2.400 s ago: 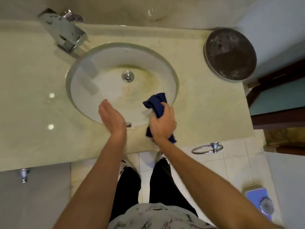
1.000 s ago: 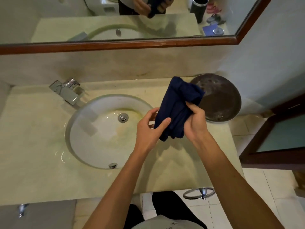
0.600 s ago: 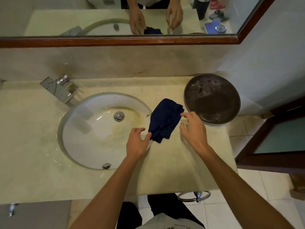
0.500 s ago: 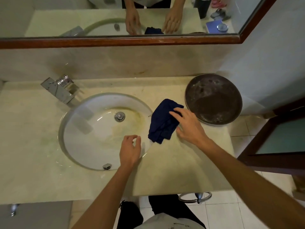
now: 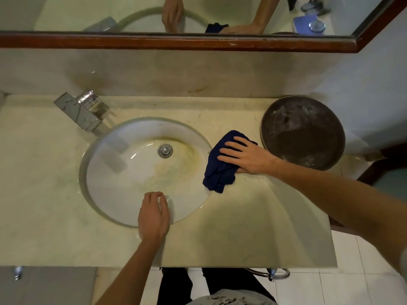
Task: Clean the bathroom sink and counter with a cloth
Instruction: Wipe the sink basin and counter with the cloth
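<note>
A dark blue cloth (image 5: 217, 172) lies bunched on the pale stone counter (image 5: 242, 227), just right of the sink's rim. My right hand (image 5: 246, 156) presses flat on the cloth with its fingers spread and straight. The round white sink (image 5: 123, 172) is sunk into the counter, with yellow-brown stains around its metal drain (image 5: 165, 150). My left hand (image 5: 154, 216) hovers at the sink's front rim, fingers loosely curled, holding nothing.
A chrome faucet (image 5: 81, 112) stands at the sink's back left. A dark round bowl (image 5: 302, 133) sits at the counter's right end, close to the cloth. A wood-framed mirror (image 5: 176, 40) runs along the wall. A towel ring (image 5: 272, 274) hangs under the counter's front edge.
Both hands lifted the cloth out of the sink, held it up, then laid it on the counter. My right hand now lies flat on it; my left hand has drawn back to the front rim.
</note>
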`<state>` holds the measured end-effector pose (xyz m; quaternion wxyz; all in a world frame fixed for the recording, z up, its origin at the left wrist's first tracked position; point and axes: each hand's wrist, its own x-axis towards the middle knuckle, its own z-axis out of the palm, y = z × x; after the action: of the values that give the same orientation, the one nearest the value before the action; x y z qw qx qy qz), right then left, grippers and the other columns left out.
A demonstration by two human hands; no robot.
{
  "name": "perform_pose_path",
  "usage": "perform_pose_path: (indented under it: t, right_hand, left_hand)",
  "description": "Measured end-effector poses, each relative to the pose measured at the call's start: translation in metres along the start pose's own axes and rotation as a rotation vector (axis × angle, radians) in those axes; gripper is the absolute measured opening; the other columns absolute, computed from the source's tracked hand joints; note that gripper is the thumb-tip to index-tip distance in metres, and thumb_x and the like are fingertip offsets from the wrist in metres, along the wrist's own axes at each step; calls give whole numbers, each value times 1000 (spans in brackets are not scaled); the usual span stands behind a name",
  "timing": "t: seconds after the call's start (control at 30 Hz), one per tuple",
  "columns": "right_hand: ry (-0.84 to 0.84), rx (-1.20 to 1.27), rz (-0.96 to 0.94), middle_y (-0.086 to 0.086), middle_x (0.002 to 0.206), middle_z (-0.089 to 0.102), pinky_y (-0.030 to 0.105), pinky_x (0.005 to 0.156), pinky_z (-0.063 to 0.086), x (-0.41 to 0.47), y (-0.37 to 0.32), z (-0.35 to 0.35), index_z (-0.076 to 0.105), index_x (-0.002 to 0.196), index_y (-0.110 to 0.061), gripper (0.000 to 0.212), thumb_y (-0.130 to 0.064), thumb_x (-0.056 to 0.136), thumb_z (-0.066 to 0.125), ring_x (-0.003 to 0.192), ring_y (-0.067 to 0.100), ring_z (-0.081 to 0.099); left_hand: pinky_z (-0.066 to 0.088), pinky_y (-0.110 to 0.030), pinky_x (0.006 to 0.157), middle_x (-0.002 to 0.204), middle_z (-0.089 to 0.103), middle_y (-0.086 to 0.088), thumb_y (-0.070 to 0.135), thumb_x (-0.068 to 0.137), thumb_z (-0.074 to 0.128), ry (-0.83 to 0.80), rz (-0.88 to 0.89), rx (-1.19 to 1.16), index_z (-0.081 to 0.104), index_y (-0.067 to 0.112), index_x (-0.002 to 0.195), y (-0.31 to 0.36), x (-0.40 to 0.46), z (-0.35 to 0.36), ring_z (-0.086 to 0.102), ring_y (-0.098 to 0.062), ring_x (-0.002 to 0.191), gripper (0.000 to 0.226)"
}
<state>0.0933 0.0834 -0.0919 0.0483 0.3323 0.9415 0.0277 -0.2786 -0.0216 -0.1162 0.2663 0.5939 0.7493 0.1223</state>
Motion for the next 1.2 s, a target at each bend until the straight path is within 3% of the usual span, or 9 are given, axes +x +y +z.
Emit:
perform_pose_path:
  t: [0.1,0.27,0.4,0.53,0.67,0.87,0.93,1.03,1.2]
  right_hand:
    - [66,88,110,3,133,62,48,109,42,20,-7,-4,52,142,-19,55,-47,95,60,122,29,58]
    - [-21,610,507,-4,111,69,41,84,50,79,4,-58,59,124,-27,40,-54,104,38,98,21,63]
    - [-142,1313,923,7,116,73,36,94,52,108,27,-81,68,121,-12,51,-54,102,46,104,27,68]
    - [17,1872,1134,8,113,76,42,104,52,133,26,-90,69,121,-12,68,-65,79,73,109,27,71]
    - [346,1414,1084,5,98,76,42,88,58,180,9,-103,70,104,-11,33,-39,88,75,94,23,72]
    - [654,262,452,12,108,67,39,68,51,266,2,-82,71,110,-5,32,-25,85,72,87,29,63]
    - [615,30,233,13,110,68,42,77,49,291,13,-61,69,124,-12,41,-6,83,70,94,32,62]
    - [253,-53,12,12,124,64,43,89,48,301,28,-35,64,134,-17,61,1,76,74,108,34,61]
    - [66,175,105,12,143,53,46,104,45,285,34,-20,49,148,-16,74,-11,79,75,129,34,49]
  left_hand:
    - [50,-38,82,119,56,9,38,107,37,16,-27,-4,57,28,112,0,0,-1,64,-17,95,23]
    - [50,-38,79,108,59,12,38,107,38,29,-46,10,56,30,104,5,-2,-4,64,-17,86,19]
    - [49,-37,75,101,58,12,36,107,38,16,-44,8,55,31,98,6,-2,-6,63,-18,80,20]
    - [51,-38,74,98,61,9,36,106,38,-17,-73,-9,56,30,97,9,-2,-9,64,-20,78,21]
    - [53,-40,72,94,58,10,35,106,39,-30,-53,-9,53,30,93,10,-3,-13,63,-21,74,20]
    - [51,-39,66,95,57,7,35,105,39,-42,-51,20,56,26,91,11,1,-13,64,-26,74,24]
    - [50,-39,65,97,57,7,35,105,39,-48,-42,33,56,26,93,11,2,-12,65,-26,76,23]
    - [49,-39,64,94,58,7,37,105,39,-51,-61,18,56,27,93,11,2,-11,66,-24,75,23]
    - [50,-38,60,95,54,10,42,103,29,-25,-32,47,55,28,90,6,0,-4,66,-21,70,33]
